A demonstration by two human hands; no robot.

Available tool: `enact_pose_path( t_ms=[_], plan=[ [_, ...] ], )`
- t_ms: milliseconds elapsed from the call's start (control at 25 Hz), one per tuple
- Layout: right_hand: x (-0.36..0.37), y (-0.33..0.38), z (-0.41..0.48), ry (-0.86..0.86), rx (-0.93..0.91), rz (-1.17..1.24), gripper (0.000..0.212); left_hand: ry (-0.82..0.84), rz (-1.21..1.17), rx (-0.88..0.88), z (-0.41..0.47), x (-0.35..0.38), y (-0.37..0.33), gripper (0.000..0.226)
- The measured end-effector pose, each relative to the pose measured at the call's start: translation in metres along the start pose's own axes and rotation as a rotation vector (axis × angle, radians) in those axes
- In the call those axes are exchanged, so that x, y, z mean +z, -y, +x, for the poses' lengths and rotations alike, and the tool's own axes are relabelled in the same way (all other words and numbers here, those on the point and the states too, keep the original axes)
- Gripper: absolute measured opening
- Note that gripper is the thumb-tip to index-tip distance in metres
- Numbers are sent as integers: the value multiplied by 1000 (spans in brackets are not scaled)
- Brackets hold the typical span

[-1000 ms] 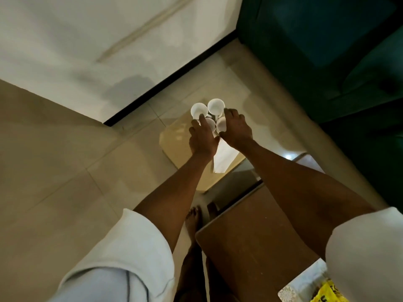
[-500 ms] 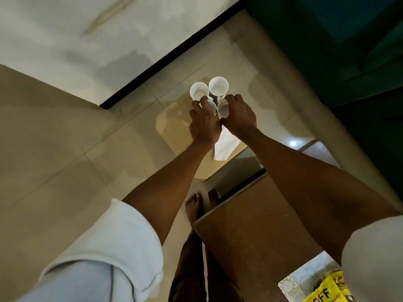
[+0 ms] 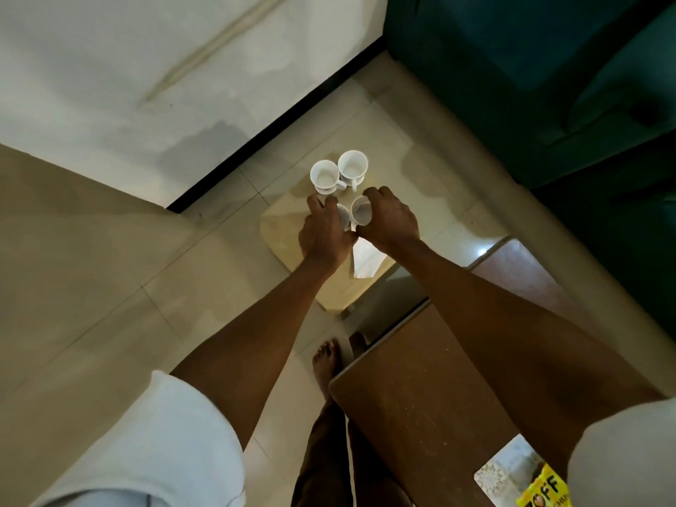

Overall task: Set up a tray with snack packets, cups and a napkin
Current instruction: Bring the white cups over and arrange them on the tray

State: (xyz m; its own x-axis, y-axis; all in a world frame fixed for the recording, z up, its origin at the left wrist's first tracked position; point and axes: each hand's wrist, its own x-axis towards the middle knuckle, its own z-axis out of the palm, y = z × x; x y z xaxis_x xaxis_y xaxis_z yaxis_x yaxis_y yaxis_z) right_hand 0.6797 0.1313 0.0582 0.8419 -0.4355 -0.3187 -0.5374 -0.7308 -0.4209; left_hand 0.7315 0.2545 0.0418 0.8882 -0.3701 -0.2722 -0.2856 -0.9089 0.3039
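Note:
A beige tray lies low in front of me with a white napkin on its near part. Two white cups with handles stand upright side by side at the tray's far end, free of my hands. My left hand is closed around a third white cup, which is mostly hidden by my fingers. My right hand grips a fourth white cup, tilted with its mouth facing me. Both hands touch each other just above the napkin.
A brown wooden table stands at the lower right with a yellow snack packet and a patterned white item on its near corner. A dark green sofa fills the upper right. My bare feet stand on the tiled floor.
The four cups were bunched under my fingers. Now my hands have drawn back towards me with two cups, and the two far cups stand alone on the tray.

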Motion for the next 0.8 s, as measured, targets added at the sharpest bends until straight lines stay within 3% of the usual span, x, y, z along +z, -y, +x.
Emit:
enact_pose_path(
  t_ms=[240,440,640,800],
  plan=[
    [-90,3,-53,-38,117,62,69,45,-92,59,-27,-80,-57,70],
    [-243,-13,-142,-251,284,199,57,76,-165,323,-77,-185,-171,68],
    [-396,-34,-255,-588,414,295,38,50,-127,573,-155,-287,-320,64],
    [-501,-58,-348,-859,453,263,44,-1,-114,785,-230,-349,-417,67]
  ],
)
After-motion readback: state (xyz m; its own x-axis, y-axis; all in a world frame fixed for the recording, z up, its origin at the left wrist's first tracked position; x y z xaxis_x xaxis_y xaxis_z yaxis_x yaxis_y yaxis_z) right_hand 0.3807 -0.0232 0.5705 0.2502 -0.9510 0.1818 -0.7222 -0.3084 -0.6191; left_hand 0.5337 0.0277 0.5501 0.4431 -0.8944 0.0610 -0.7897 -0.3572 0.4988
